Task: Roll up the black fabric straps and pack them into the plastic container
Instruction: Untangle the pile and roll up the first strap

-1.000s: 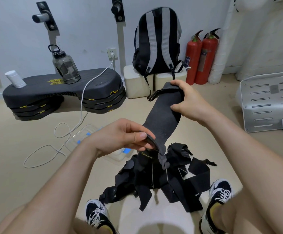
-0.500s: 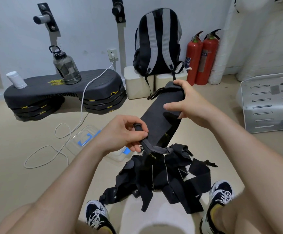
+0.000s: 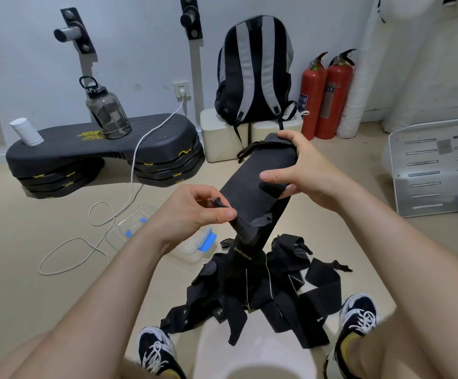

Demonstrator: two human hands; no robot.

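I hold one wide black fabric strap [image 3: 252,184] stretched in the air above the floor. My right hand [image 3: 301,168] grips its far, upper end, with the thumb over a folded edge. My left hand [image 3: 195,212] pinches the near, lower end, where the strap narrows and folds. A heap of several more black straps [image 3: 260,291] lies on the floor between my shoes. The clear plastic container [image 3: 195,250] with blue clips lies on the floor just left of the heap, partly hidden by my left forearm.
The container's clear lid [image 3: 132,222] lies further left beside a white cable [image 3: 91,242]. A black step platform [image 3: 99,154] carries a water jug [image 3: 105,110]. A backpack [image 3: 255,69], two red fire extinguishers [image 3: 326,94] and a metal rack [image 3: 435,165] stand behind and right.
My left hand has moved up along the strap's lower end and folded it. My right thumb has shifted down over the strap's edge. The strap's lower part now hangs slack.
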